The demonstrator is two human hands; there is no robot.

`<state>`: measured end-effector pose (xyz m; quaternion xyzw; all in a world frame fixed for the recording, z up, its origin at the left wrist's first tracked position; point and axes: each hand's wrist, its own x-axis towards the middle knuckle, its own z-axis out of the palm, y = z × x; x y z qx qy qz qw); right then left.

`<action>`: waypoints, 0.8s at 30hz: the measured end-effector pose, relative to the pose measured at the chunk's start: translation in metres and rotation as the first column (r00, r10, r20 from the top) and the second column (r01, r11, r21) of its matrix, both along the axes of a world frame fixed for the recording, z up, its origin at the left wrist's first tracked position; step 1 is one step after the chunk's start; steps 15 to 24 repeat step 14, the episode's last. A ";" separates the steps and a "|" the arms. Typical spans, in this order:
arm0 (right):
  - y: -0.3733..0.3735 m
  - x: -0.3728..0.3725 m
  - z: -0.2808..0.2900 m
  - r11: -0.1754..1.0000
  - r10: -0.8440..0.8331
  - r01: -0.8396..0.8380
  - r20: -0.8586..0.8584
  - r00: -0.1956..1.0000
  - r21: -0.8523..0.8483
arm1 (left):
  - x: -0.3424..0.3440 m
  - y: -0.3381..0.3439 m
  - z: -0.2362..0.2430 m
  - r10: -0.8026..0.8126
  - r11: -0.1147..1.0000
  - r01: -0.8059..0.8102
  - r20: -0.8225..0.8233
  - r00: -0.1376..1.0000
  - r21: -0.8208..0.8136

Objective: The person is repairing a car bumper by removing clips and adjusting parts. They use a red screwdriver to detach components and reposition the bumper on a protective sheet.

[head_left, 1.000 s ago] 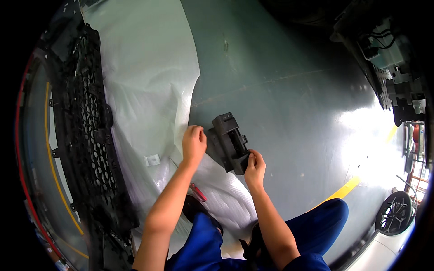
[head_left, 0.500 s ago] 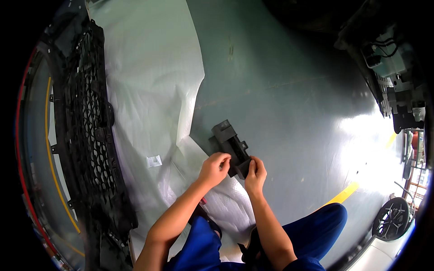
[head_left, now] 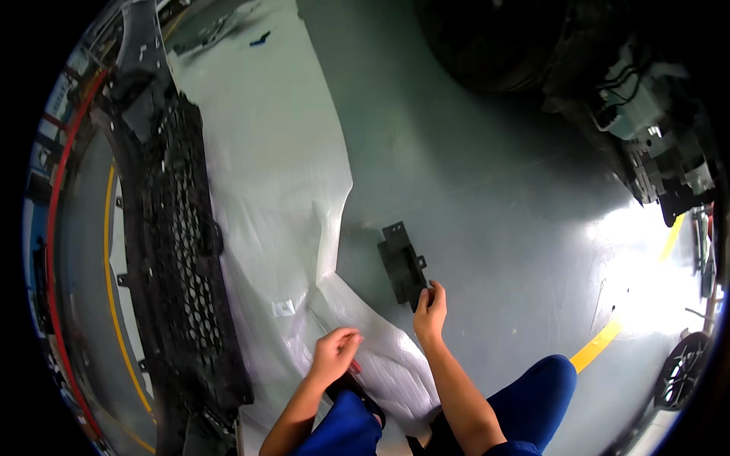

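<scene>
In my right hand (head_left: 431, 315) is the near end of a dark grey plastic bracket (head_left: 401, 266), pinched between thumb and fingers. The bracket is long and box-like, with a small tab on its right side and a holed flange at its far end. My left hand (head_left: 335, 354) is apart from it, closer to me and to the left, above the white foam sheet (head_left: 266, 152). Its fingers are curled together; whatever they may hold is hidden. Below that hand, a small red thing (head_left: 355, 366) partly shows by my leg.
A black bumper with a mesh grille (head_left: 190, 251) lies along the left on the sheet. A small white packet (head_left: 283, 308) and a dark blue piece (head_left: 260, 39) rest on the sheet. A vehicle's tyre (head_left: 494, 45) and exposed front parts (head_left: 646, 144) stand at upper right.
My left hand has drawn away from the bracket, toward me and left. My right hand still grips the bracket, which has turned to show another side. The view has shifted.
</scene>
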<state>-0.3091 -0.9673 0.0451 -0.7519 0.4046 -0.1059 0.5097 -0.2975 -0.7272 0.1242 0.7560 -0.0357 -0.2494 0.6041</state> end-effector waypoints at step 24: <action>-0.014 -0.189 0.190 0.926 0.366 -0.250 -0.512 0.777 0.284 | 0.023 -0.030 0.354 -0.497 0.581 0.478 -0.178 0.849 0.658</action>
